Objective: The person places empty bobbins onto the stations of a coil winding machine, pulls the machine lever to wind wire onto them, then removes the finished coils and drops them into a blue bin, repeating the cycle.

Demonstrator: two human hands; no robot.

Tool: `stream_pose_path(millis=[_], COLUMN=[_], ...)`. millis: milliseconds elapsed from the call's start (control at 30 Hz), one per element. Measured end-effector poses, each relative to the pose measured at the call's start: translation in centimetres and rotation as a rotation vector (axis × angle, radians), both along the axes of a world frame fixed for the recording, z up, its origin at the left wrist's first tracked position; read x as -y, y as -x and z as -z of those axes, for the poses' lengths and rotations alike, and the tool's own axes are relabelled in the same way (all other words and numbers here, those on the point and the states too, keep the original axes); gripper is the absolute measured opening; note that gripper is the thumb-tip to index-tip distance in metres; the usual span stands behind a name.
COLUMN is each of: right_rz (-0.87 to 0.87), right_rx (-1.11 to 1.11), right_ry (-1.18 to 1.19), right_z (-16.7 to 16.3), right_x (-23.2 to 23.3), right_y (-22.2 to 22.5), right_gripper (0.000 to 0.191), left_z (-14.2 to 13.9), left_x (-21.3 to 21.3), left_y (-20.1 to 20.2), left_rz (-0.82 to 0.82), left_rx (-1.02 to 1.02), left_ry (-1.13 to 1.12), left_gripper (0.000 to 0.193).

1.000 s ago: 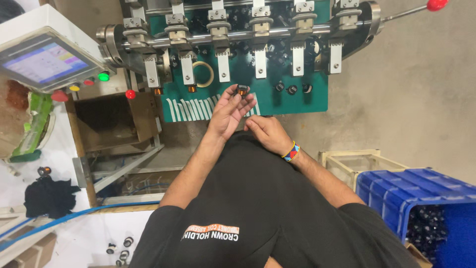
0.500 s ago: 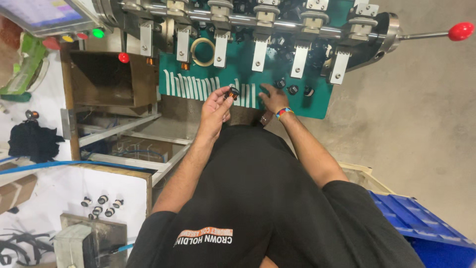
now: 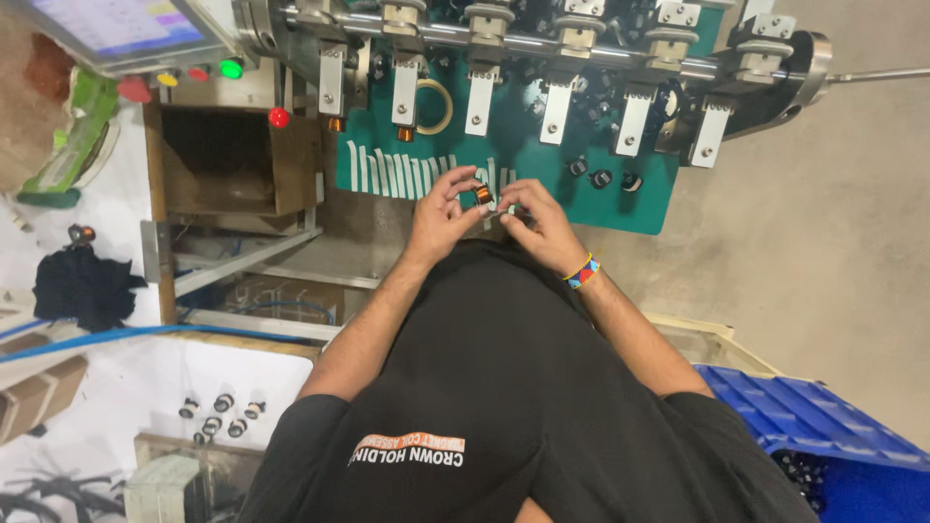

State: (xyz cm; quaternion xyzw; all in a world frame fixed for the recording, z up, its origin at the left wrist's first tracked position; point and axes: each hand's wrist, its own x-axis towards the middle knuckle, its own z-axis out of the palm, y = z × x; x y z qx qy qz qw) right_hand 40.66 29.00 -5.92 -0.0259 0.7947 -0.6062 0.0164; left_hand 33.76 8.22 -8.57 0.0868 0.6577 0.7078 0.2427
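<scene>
Copper coil [image 3: 482,195], small, wound on a dark bobbin, sits between the two hands, pinched at the fingertips of the left hand [image 3: 441,215]. Left thumb and forefinger closed on it; remaining fingers fanned loosely upward. Right hand [image 3: 536,221] just beside, fingertips curled in toward the coil from the other side, touching or nearly touching it; cannot tell whether it grips the coil or a fine wire. Beaded wristband [image 3: 582,272] on the right wrist.

Both hands hover over the near edge of a green work plate [image 3: 542,165]. Directly beyond the fingertips, a row of white strips [image 3: 402,174] laid side by side on the plate. Beyond the right hand, three small dark parts [image 3: 602,175] lying loose on the green. Farther out from both hands, a row of metal clamp arms [image 3: 480,97] hanging from a horizontal shaft. A yellowish tape ring [image 3: 434,105] beyond the left hand, between two arms.

Well off to the left hand's side: red knob [image 3: 279,117], green indicator lamp [image 3: 231,69], a screen [image 3: 116,24]. Behind the left elbow, a cluster of small bobbins [image 3: 221,412] on a white surface. Behind the right arm, a blue crate [image 3: 823,426].
</scene>
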Motion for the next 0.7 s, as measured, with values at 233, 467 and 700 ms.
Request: stream_pose_path(millis=[233, 467, 700], right_rz=[0.173, 0.346, 0.459], right_rx=[0.004, 0.350, 0.037], right_ry=[-0.091, 0.150, -0.221], right_z=[-5.4, -6.3, -7.7], right_x=[3.7, 6.7, 8.0], right_y=[1.9, -1.8, -1.9], right_gripper=[0.028, 0.019, 0.006], left_z=[-5.1, -5.0, -3.7], left_x=[1.4, 2.6, 4.0], left_y=[2.7, 5.1, 6.0], left_rz=[0.326, 0.270, 0.355], left_rx=[-0.414, -0.566, 0.285], left_ry=[0.100, 0.101, -0.247], left_gripper=[0.061, 0.047, 0.039])
